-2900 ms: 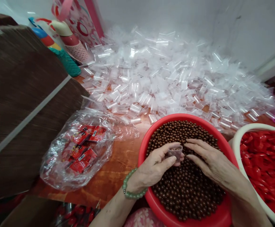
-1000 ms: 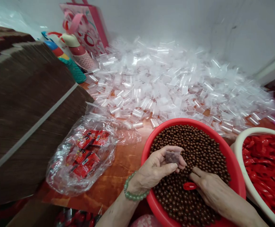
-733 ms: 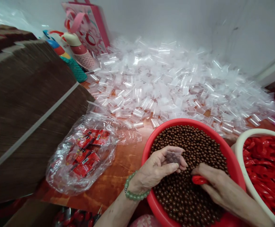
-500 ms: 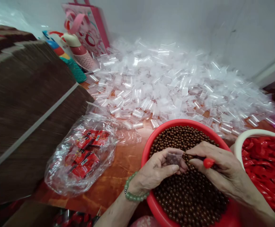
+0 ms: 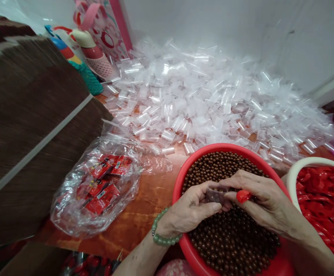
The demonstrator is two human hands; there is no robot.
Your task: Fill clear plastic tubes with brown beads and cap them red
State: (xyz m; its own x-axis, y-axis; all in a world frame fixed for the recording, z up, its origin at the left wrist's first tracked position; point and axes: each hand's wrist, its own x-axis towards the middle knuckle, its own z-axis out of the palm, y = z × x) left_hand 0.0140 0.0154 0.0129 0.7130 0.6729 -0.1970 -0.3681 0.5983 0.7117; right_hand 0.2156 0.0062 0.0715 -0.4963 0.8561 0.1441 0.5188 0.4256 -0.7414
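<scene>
Small clear bag (image 5: 214, 195): held over the red basin (image 5: 181, 180), above the brown beads (image 5: 227, 237); brown beads show inside it.

Change since half a second ago: my right hand (image 5: 259, 199) has come in closer, so the red scoop (image 5: 243, 196) now sits right against the bag's right edge; before, the two were a little apart. A second ago that hand was down low on the beads. My left hand (image 5: 192, 209) has stayed where it was, still holding the bag.

Left grip: thumb and fingers pressed together on the bag, pinching it from below and above. A green bead bracelet (image 5: 162, 237) is on that wrist.

Right grip: fingers curled shut around the red scoop, only its rounded end showing between them. Whether the scoop's tip is inside the bag mouth I cannot tell; my fingers cover it.

Nearby on the table (image 5: 143, 207):
- heap of empty clear bags (image 5: 207, 99), beyond the basin;
- large plastic bag of red packets (image 5: 100, 184), left of the basin;
- white basin (image 5: 292, 176) of red scoops, just right of the red one.
</scene>
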